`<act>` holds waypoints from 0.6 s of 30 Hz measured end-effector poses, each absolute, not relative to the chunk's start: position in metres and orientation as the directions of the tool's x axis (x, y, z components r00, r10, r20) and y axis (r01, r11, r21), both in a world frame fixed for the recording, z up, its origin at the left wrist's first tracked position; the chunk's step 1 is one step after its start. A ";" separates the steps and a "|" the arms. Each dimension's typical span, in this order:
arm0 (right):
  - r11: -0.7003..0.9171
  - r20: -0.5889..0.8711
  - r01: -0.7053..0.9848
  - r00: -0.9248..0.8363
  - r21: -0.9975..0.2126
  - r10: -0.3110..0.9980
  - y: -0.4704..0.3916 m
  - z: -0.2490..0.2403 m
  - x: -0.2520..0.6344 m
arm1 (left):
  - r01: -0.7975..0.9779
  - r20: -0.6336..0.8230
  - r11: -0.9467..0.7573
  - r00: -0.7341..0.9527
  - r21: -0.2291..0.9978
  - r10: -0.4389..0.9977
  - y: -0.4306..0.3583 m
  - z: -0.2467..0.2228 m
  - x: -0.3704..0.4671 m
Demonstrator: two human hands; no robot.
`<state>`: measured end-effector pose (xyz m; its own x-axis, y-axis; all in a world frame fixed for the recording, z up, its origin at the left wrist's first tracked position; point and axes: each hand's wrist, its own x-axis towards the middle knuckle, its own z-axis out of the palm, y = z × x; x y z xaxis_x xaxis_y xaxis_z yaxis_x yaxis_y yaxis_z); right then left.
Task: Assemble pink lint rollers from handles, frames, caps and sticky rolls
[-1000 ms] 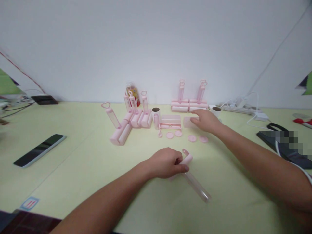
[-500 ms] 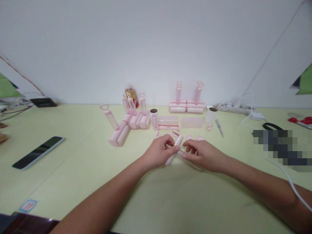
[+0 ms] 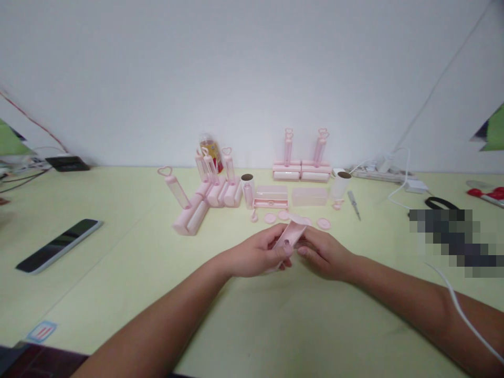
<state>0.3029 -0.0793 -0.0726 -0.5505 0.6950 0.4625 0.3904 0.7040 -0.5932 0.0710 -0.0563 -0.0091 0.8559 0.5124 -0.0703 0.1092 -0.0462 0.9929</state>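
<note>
My left hand (image 3: 258, 254) is closed around a pink open-sided lint roller case (image 3: 292, 233), tilted up, its hollow inside towards me and the thumb on a small round fitting in it. My right hand (image 3: 325, 253) is beside it, fingers curled behind the case's right side; whatever they grip there is mostly hidden. Just beyond the hands lie several pink discs (image 3: 323, 224) and a small pink heart-shaped piece (image 3: 254, 216). Behind these are an opened pink case (image 3: 271, 203) and a translucent pink cover (image 3: 310, 197).
Pink rollers with upright heart-topped handles (image 3: 177, 192) are grouped left; others (image 3: 302, 173) line the wall. White paper rolls (image 3: 340, 186) flank the loose parts. A screwdriver (image 3: 354, 205) lies right, a phone (image 3: 59, 245) far left. A white cable (image 3: 459, 299) crosses my right forearm.
My left hand has turned the case so its hollow side faces me. My right hand has moved in closer, and the clear strip under it is no longer plainly visible.
</note>
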 end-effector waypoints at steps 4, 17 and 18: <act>0.712 0.469 0.353 -0.565 -0.607 0.679 -0.079 -0.073 0.303 | 0.070 -0.160 0.208 0.874 0.976 0.459 -0.055 -0.015 0.071; 0.677 0.396 0.433 -0.575 -0.595 0.716 -0.081 -0.073 0.303 | -0.032 -0.198 0.411 0.840 0.911 0.504 -0.048 -0.029 0.076; 0.686 0.400 0.435 -0.581 -0.583 0.709 -0.081 -0.073 0.303 | -0.027 -0.197 0.401 0.839 0.916 0.507 -0.048 -0.029 0.076</act>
<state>0.3029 -0.0810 -0.0727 -0.5807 0.7089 0.4004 0.4352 0.6859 -0.5832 0.0758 -0.0482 -0.0291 0.8391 0.5070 -0.1971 -0.0273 0.4011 0.9156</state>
